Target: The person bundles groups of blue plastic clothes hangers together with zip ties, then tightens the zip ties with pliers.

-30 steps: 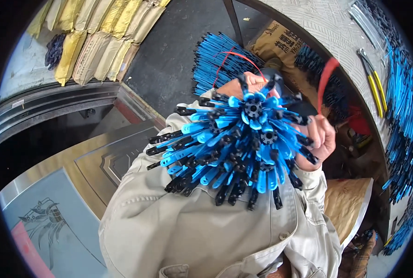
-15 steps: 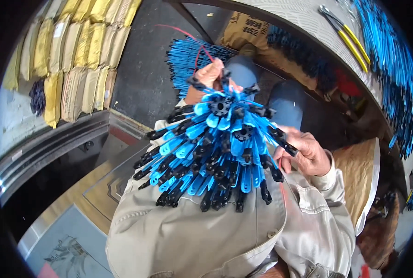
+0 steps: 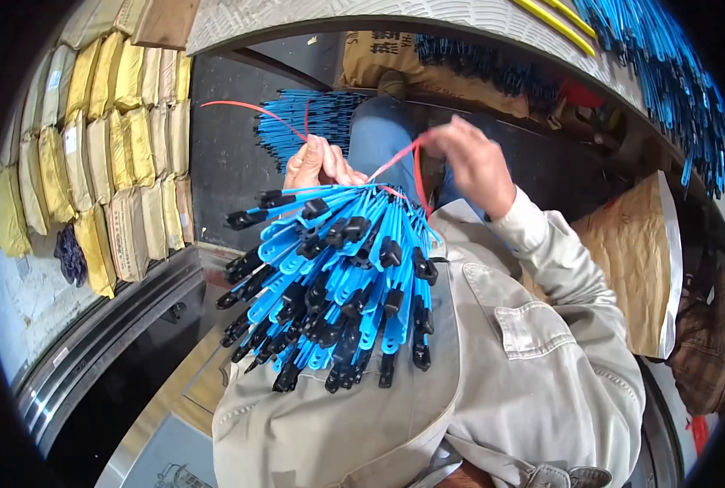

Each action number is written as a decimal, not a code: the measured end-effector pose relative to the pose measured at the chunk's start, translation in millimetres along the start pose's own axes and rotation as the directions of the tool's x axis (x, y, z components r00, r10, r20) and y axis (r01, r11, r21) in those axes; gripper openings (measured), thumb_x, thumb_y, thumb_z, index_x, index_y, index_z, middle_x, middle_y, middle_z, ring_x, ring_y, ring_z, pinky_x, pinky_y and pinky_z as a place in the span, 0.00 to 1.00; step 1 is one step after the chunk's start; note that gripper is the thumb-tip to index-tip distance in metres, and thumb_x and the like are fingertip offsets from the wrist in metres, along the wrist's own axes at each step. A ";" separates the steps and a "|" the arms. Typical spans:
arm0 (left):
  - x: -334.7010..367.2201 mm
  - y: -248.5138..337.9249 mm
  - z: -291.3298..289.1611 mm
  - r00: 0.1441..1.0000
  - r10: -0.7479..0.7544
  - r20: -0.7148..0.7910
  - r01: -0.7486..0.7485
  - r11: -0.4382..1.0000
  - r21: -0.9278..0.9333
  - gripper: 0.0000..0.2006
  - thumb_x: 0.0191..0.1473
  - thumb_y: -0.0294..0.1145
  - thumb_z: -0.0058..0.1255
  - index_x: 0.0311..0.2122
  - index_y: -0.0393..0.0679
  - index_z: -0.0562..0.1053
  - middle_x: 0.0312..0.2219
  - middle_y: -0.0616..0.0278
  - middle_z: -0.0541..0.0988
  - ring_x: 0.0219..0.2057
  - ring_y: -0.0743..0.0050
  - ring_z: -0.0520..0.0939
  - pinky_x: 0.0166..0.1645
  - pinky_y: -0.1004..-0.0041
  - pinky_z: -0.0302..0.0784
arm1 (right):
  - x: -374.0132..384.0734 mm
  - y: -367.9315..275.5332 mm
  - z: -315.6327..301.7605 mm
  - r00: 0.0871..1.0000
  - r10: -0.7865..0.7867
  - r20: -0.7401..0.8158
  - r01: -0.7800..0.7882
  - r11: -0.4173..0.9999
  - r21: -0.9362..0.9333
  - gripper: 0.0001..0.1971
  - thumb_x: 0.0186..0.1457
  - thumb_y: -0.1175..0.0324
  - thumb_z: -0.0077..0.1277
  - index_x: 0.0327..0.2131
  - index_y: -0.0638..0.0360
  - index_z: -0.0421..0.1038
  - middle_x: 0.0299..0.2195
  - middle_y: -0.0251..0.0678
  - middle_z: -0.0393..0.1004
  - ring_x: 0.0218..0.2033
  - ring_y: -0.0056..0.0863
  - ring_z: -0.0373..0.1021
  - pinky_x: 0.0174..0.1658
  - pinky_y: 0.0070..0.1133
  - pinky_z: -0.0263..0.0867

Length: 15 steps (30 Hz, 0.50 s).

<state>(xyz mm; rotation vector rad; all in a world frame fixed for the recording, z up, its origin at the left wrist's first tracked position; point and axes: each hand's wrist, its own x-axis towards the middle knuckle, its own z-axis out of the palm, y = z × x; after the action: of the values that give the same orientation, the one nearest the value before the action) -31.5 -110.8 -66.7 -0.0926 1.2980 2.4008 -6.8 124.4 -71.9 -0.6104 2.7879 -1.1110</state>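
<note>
A large bundle of thin blue rods with black plastic ends (image 3: 338, 276) rests on my lap, its black ends fanned out toward my body. A red plastic strap (image 3: 395, 159) runs round the narrow part of the bundle. At that neck my left hand (image 3: 320, 163) is closed, pinching the strap, whose loose tail sticks out to the left. My right hand (image 3: 478, 167) is up to the right of the bundle, its fingers closed on the other length of strap and somewhat blurred. That length is stretched between the two hands.
More blue rods (image 3: 289, 122) lie on the dark floor ahead. A textured table (image 3: 460, 12) curves across the far side, with yellow-handled pliers (image 3: 561, 24) and a pile of blue rods (image 3: 663, 89). Wrapped packages (image 3: 102, 154) are stacked left. A brown paper sack (image 3: 631, 260) stands right.
My right hand has moved from beside the bundle's black ends up and forward, drawing the strap out. The bundle has turned, showing more of its side, and the whole view has shifted.
</note>
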 end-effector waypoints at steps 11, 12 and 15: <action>-4.4 11.6 3.8 1.000 -0.019 -0.014 0.020 0.996 0.083 0.21 0.60 0.44 0.30 0.19 0.43 0.61 0.13 0.60 0.68 0.18 0.68 0.75 0.31 0.67 0.78 | 81.1 -38.5 12.7 0.775 -0.268 -0.572 0.345 0.938 0.028 0.07 0.56 0.76 0.39 0.34 0.64 0.68 0.39 0.40 0.73 0.49 0.30 0.66 0.57 0.30 0.52; -5.0 11.1 6.5 0.998 -0.031 -0.058 0.036 0.995 0.095 0.21 0.60 0.45 0.30 0.19 0.43 0.61 0.13 0.60 0.68 0.18 0.68 0.75 0.31 0.67 0.78 | 79.7 -49.2 15.8 0.852 -0.083 -0.517 0.361 0.807 0.467 0.07 0.57 0.74 0.38 0.34 0.63 0.67 0.36 0.38 0.73 0.46 0.28 0.67 0.56 0.29 0.52; -5.4 7.8 8.7 0.987 -0.050 -0.153 0.068 0.991 0.118 0.21 0.60 0.45 0.30 0.19 0.44 0.61 0.12 0.60 0.67 0.17 0.68 0.74 0.31 0.68 0.78 | 72.2 -71.4 12.2 0.977 0.117 -0.181 0.170 0.096 0.981 0.08 0.59 0.70 0.37 0.34 0.63 0.66 0.29 0.34 0.73 0.41 0.23 0.70 0.56 0.27 0.54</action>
<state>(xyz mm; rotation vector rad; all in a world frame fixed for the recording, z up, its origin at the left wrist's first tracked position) -28.4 -109.2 -54.3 -0.2770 1.4858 2.2951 -46.6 41.3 -27.4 -0.2947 1.2826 -2.7221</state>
